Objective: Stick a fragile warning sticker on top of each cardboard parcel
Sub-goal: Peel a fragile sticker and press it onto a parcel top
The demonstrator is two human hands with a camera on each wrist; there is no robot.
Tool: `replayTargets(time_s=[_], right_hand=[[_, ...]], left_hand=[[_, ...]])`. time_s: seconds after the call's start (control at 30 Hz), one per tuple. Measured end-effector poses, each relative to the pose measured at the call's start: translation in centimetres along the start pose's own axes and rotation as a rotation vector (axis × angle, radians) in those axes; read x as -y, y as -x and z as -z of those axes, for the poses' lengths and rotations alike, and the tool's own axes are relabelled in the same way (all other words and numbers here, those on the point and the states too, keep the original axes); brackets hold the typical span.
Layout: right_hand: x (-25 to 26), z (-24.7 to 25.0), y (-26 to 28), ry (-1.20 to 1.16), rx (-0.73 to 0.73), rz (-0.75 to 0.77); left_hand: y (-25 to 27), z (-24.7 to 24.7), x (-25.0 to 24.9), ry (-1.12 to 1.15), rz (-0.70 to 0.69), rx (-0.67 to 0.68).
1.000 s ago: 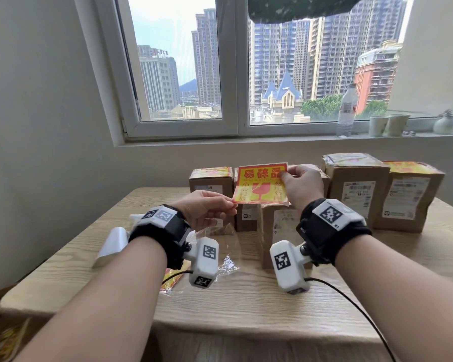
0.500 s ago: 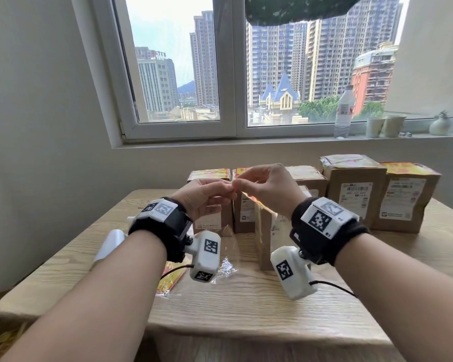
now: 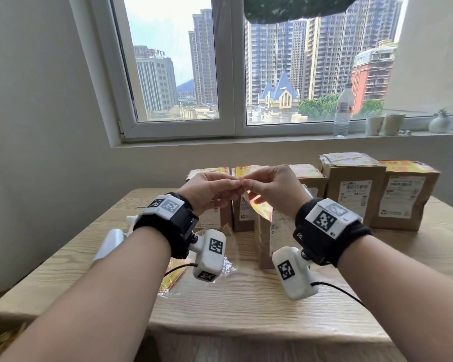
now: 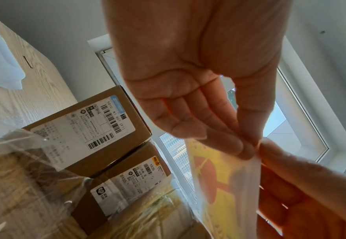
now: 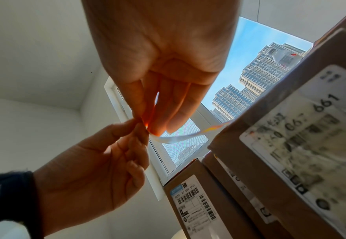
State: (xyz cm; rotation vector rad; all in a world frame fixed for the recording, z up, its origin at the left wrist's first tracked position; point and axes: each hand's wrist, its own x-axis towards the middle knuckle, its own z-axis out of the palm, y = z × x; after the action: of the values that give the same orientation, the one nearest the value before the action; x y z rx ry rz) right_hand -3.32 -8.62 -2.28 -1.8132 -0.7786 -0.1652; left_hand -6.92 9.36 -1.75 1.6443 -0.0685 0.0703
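Head view: a second ago the sticker (image 3: 259, 209) was held flat, face to the camera; now it hangs edge-on below the hands at mid-frame, only a yellow-red sliver showing. The left hand (image 3: 207, 190) and right hand (image 3: 276, 190) have come together, fingertips touching, both pinching its top corner above the parcels (image 3: 353, 186) on the table (image 3: 246, 296).

Left wrist view: the sticker (image 4: 219, 177), lower right, shows yellow with a red goblet mark through a pale backing; the left hand (image 4: 198, 97) pinches its corner between thumb and fingers.

Right wrist view: the right hand (image 5: 164, 72) grips the sticker (image 5: 180, 137), a thin curved strip at centre.
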Motion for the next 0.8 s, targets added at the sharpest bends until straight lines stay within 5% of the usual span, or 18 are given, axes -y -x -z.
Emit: replayTargets(time_s=[0.53, 0.8], right_hand=[[-0.5, -0.4, 0.4, 0.066, 0.045, -0.008], [-0.9, 0.8, 0.1, 0.179, -0.14, -0.15]], left_hand=[[-0.3, -0.4, 0.5, -0.04, 0.062, -0.035], [0.2, 0.7, -0.5, 0.205, 0.06, -0.188]])
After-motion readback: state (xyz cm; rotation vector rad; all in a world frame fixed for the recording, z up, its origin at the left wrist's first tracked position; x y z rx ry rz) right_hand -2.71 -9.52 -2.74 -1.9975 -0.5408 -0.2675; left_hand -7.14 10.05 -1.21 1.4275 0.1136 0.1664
